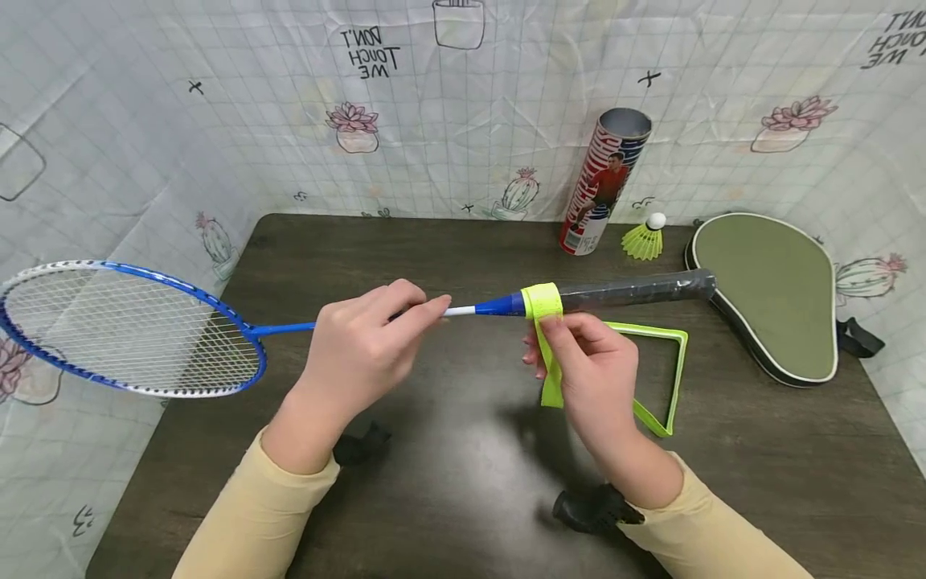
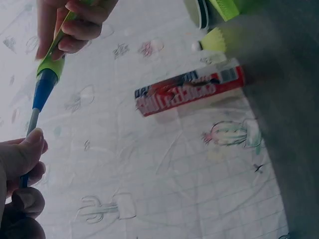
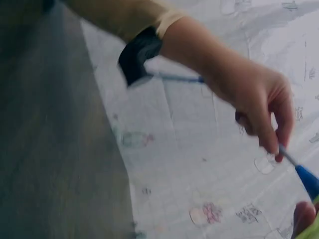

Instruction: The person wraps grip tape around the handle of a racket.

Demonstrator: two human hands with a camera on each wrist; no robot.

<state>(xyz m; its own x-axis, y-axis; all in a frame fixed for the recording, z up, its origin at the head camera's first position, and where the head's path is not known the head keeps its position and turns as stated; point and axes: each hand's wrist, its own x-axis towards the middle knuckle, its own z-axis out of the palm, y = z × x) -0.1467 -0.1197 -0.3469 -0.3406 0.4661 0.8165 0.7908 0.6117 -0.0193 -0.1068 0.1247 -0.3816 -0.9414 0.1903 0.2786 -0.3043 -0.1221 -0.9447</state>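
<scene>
A blue-and-white badminton racket (image 1: 499, 305) is held level above the table, its strung head out to the left. My left hand (image 1: 369, 346) grips the thin shaft, thumb and forefinger pinching its white part. Around the top of the dark handle (image 1: 637, 289), beside the blue cone, runs a band of neon yellow grip tape (image 1: 542, 301). My right hand (image 1: 596, 362) pinches that tape just below the handle, and the tape's tail hangs down past the fingers. In the left wrist view the tape (image 2: 60, 40) stretches from the cone into the right hand's fingers.
A shuttlecock tube (image 1: 604, 181) stands at the back, with a yellow shuttlecock (image 1: 644, 238) to its right. An olive racket cover (image 1: 770, 297) lies at the right. Under the handle, a strip of bright green edging (image 1: 680, 378) forms an angular loop on the dark table (image 1: 463, 482).
</scene>
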